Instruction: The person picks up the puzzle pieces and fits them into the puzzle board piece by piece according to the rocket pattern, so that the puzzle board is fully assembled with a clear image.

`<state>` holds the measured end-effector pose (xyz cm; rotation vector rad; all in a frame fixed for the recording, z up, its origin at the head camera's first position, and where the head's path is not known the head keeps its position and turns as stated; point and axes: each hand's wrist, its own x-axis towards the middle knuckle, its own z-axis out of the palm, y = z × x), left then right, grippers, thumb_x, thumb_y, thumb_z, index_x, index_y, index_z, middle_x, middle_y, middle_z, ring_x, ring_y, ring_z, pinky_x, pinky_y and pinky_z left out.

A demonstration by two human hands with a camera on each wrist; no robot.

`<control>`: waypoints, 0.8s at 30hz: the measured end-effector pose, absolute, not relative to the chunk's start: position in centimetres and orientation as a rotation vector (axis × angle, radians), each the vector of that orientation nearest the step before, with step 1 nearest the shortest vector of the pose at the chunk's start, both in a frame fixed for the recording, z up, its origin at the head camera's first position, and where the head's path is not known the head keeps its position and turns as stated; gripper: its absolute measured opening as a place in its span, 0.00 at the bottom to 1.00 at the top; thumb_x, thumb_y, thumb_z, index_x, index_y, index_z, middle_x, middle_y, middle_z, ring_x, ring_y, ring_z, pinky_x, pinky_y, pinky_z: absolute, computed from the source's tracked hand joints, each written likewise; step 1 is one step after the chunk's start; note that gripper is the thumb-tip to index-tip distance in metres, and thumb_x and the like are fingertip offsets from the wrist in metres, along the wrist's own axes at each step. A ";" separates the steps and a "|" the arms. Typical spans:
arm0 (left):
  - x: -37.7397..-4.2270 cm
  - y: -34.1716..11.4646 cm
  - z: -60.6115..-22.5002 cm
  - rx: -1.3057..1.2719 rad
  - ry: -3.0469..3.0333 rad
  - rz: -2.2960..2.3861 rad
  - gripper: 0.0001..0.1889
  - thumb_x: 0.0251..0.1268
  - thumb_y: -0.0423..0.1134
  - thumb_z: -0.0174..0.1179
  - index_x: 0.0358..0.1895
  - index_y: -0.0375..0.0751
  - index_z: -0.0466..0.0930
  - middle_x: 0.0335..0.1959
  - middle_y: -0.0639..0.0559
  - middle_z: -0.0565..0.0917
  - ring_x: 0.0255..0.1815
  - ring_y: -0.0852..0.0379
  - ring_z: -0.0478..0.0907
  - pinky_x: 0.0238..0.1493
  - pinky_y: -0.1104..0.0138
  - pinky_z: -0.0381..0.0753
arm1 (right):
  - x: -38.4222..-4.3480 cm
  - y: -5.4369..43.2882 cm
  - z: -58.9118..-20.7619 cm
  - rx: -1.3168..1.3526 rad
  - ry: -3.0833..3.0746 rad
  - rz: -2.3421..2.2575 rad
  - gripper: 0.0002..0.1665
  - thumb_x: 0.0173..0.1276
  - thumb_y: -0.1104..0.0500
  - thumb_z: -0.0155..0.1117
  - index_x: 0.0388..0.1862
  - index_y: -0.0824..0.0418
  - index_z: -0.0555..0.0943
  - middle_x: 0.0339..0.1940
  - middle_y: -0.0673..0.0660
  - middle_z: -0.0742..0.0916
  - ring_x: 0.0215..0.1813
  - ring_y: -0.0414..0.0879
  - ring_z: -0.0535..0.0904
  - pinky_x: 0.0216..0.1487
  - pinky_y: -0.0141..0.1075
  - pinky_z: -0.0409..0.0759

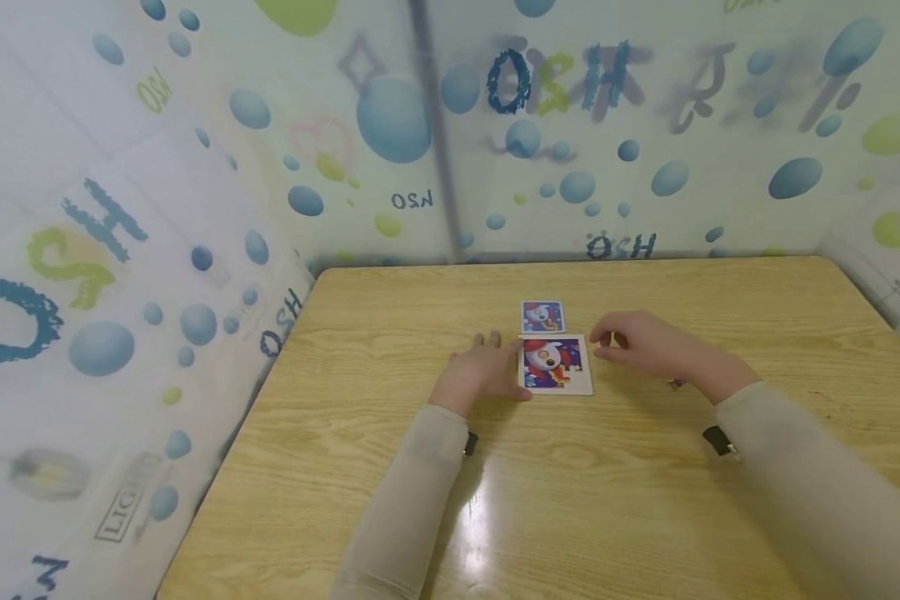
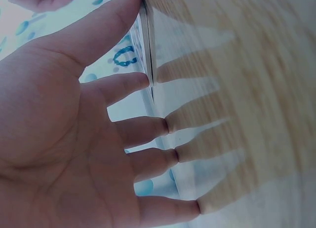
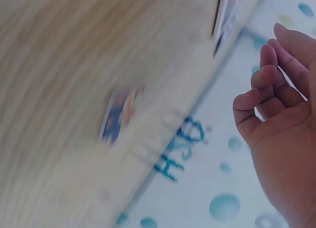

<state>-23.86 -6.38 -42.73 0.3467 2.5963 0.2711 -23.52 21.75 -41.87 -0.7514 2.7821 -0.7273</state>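
A square jigsaw puzzle (image 1: 546,367) in a pale frame lies on the table, showing a white rocket with red parts on dark blue. White backing shows at its lower right. Along its left side rests my left hand (image 1: 486,371), fingers spread; in the left wrist view its fingertips (image 2: 168,156) touch the tabletop. My right hand (image 1: 645,343) hovers just right of the frame, fingers loosely curled, with nothing visible between them in the right wrist view. A loose puzzle piece (image 3: 118,117) lies on the table, mostly hidden by the right wrist in the head view.
Just behind the puzzle lies a smaller picture card (image 1: 542,317) with the same rocket. The wooden table (image 1: 390,342) meets walls covered with blue and green dots and lettering (image 1: 562,79) at its back and left.
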 end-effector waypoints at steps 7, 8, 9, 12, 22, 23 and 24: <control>-24.0 -6.3 -42.8 0.364 2.607 0.228 0.52 0.66 0.66 0.69 0.88 0.66 0.49 0.91 0.45 0.44 0.92 0.39 0.38 0.84 0.30 0.50 | -22.8 25.6 -41.5 -0.684 2.820 -0.705 0.16 0.79 0.55 0.67 0.57 0.64 0.85 0.42 0.51 0.87 0.36 0.41 0.75 0.36 0.36 0.77; -24.0 -6.3 -42.8 0.364 2.606 0.229 0.52 0.67 0.66 0.69 0.88 0.66 0.49 0.91 0.45 0.44 0.92 0.39 0.38 0.84 0.30 0.50 | -22.6 26.1 -41.5 -0.670 2.818 -0.704 0.16 0.79 0.55 0.68 0.57 0.64 0.85 0.42 0.51 0.87 0.36 0.41 0.75 0.36 0.36 0.77; -24.0 -6.3 -42.8 0.364 2.605 0.230 0.52 0.67 0.66 0.69 0.88 0.66 0.49 0.91 0.45 0.44 0.92 0.39 0.38 0.84 0.30 0.50 | -22.5 26.6 -41.7 -0.658 2.817 -0.701 0.17 0.78 0.54 0.68 0.57 0.64 0.85 0.42 0.51 0.87 0.36 0.41 0.75 0.35 0.35 0.77; -23.9 -6.3 -42.8 0.365 2.598 0.242 0.52 0.67 0.65 0.69 0.88 0.66 0.49 0.91 0.44 0.43 0.92 0.38 0.37 0.84 0.29 0.50 | -21.8 27.8 -42.3 -0.627 2.806 -0.694 0.19 0.78 0.53 0.69 0.58 0.64 0.85 0.42 0.50 0.88 0.34 0.39 0.75 0.33 0.34 0.76; -24.0 -6.3 -43.0 0.368 2.601 0.246 0.52 0.67 0.65 0.69 0.88 0.66 0.48 0.91 0.44 0.43 0.92 0.38 0.37 0.84 0.29 0.49 | -20.4 30.4 -44.8 -0.569 2.817 -0.694 0.22 0.75 0.48 0.72 0.55 0.64 0.85 0.41 0.49 0.88 0.35 0.36 0.76 0.34 0.33 0.77; -24.0 -6.3 -43.0 0.368 2.601 0.244 0.52 0.67 0.65 0.69 0.88 0.66 0.48 0.91 0.45 0.43 0.92 0.38 0.37 0.84 0.29 0.49 | -20.3 30.6 -45.0 -0.553 2.819 -0.684 0.21 0.74 0.47 0.73 0.53 0.63 0.85 0.39 0.49 0.87 0.35 0.36 0.75 0.34 0.33 0.76; -24.0 -6.3 -43.0 0.369 2.601 0.242 0.51 0.67 0.65 0.69 0.88 0.66 0.48 0.91 0.45 0.43 0.92 0.38 0.37 0.84 0.29 0.49 | -20.2 30.7 -45.1 -0.540 2.821 -0.675 0.21 0.74 0.45 0.73 0.51 0.61 0.84 0.38 0.49 0.86 0.35 0.37 0.74 0.34 0.33 0.74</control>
